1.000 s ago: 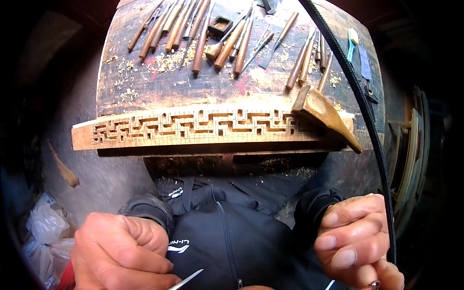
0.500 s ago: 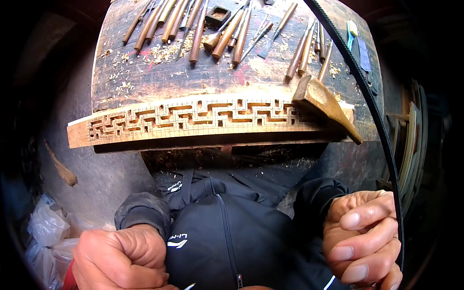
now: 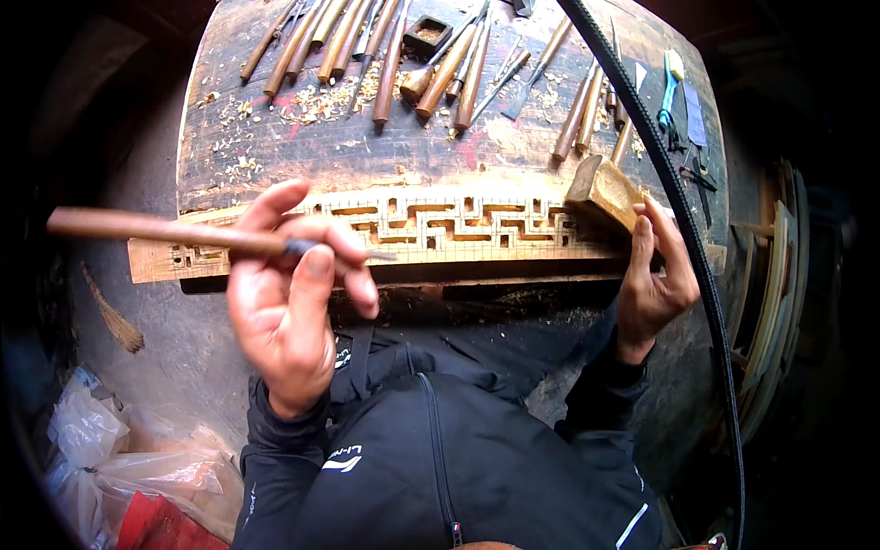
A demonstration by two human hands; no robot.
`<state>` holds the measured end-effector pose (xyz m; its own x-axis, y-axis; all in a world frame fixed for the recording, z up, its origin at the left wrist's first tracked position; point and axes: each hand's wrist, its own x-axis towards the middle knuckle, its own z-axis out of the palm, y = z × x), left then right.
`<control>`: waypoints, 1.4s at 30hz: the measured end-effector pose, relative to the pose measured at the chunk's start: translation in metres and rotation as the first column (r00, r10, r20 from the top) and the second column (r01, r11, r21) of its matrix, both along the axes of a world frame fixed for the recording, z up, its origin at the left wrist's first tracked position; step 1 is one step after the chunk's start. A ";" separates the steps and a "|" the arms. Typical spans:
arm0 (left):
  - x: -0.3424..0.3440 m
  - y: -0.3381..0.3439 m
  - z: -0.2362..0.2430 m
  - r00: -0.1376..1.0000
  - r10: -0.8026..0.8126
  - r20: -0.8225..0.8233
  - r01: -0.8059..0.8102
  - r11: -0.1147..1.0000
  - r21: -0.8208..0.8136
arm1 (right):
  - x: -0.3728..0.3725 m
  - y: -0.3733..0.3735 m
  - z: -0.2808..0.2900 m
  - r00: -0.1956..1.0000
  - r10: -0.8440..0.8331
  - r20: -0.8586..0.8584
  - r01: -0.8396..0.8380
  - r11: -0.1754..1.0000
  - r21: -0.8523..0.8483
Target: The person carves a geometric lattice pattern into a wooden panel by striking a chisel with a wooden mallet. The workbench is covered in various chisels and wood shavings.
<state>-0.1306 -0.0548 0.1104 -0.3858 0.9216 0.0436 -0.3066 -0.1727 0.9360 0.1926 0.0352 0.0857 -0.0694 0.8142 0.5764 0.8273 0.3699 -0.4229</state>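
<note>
My left hand (image 3: 289,325) is raised in front of the carved board, holding a chisel (image 3: 160,229) between thumb and fingers, its wooden handle pointing left and its short blade right. My right hand (image 3: 655,280) is closed on the handle of a wooden mallet (image 3: 600,192), whose blocky head rests over the right part of the board. The long pale board (image 3: 463,215) lies along the bench's near edge, with a pencilled grid and a cut geometric fretwork pattern; my left hand and the chisel hide part of it.
Wood-handled chisels (image 3: 390,78), shavings, a small dark box (image 3: 428,37) and a toothbrush (image 3: 669,92) lie on the worn bench (image 3: 220,156). A black cable (image 3: 687,229) hangs at right near leaning boards (image 3: 770,284). A straw brush (image 3: 115,316) and plastic bags (image 3: 96,440) are at left.
Both hands have risen from my lap toward the bench. The chisel in my left hand is now held up across the board; my right hand has moved onto the mallet.
</note>
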 end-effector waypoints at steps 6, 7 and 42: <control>0.002 0.023 -0.048 0.971 -0.040 -0.234 0.047 0.998 0.028 | 0.023 0.006 -0.019 0.951 -0.049 0.304 0.082 0.992 -0.097; 0.005 0.028 -0.051 0.981 -0.050 -0.188 0.060 0.997 0.044 | 0.026 0.005 -0.022 0.962 -0.047 0.269 0.083 0.989 -0.124; 0.031 0.048 -0.094 0.737 0.063 -0.673 -0.025 0.998 0.066 | 0.039 0.020 -0.056 0.956 -0.072 0.285 0.105 0.989 -0.104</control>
<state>-0.0995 -0.0071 0.0165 -0.2778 0.8938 0.3522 0.4104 -0.2210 0.8847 0.2314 0.0548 0.0293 -0.1388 0.8847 0.4449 0.9457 0.2517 -0.2055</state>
